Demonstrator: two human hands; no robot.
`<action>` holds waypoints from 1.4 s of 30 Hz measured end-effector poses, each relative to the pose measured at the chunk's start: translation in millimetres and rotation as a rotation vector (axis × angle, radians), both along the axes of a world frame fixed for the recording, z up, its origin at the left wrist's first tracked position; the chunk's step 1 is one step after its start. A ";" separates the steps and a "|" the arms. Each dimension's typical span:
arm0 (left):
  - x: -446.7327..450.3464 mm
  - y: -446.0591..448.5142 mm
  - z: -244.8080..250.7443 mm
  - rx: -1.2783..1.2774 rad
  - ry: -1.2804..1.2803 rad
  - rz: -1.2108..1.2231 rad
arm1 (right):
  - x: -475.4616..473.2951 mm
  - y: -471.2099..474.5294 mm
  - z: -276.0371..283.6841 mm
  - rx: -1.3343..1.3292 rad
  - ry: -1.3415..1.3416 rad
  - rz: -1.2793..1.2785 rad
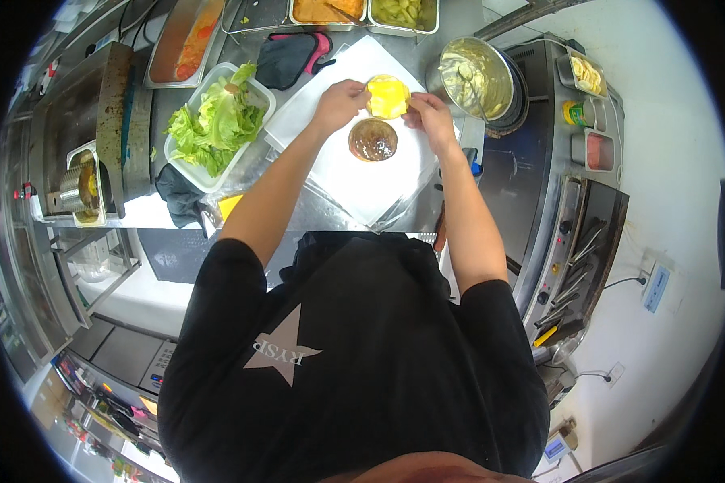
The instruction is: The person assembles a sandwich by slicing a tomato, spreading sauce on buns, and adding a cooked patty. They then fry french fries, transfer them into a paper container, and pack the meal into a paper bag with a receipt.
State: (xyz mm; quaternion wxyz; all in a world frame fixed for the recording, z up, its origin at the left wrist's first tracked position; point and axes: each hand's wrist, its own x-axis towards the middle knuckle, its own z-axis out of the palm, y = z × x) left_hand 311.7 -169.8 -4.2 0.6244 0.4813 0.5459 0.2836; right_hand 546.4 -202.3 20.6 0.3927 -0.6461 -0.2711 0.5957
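Observation:
A yellow cheese slice lies on a round bun half, whose edge shows around it. The fingertips of my left hand pinch at its left edge. On the opposite side, my right hand has thumb and fingers at the slice's lower right edge. Just below, nearer my body, sits a second round bun half with a shiny brown top. It is apart from both hands. White paper sheets lie under the two rounds, stacked at an angle on the steel counter.
Left stands a plastic tub of lettuce; a tray of red-orange sauce is behind it. A dark mitt lies beyond the paper. Right is a steel bowl of pale mixture with a spoon. Pickle slices fill a back pan.

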 end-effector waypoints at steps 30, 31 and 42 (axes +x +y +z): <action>-32.8 -91.2 29.2 0.057 0.113 0.153 | -25.2 -76.2 1.5 0.289 -0.698 0.017; -31.4 -92.9 30.1 0.110 0.139 0.179 | -10.2 -76.0 3.7 0.404 -1.228 0.093; 52.4 -186.5 41.7 0.744 0.651 -0.422 | 30.2 -65.7 -5.7 0.233 -1.255 0.126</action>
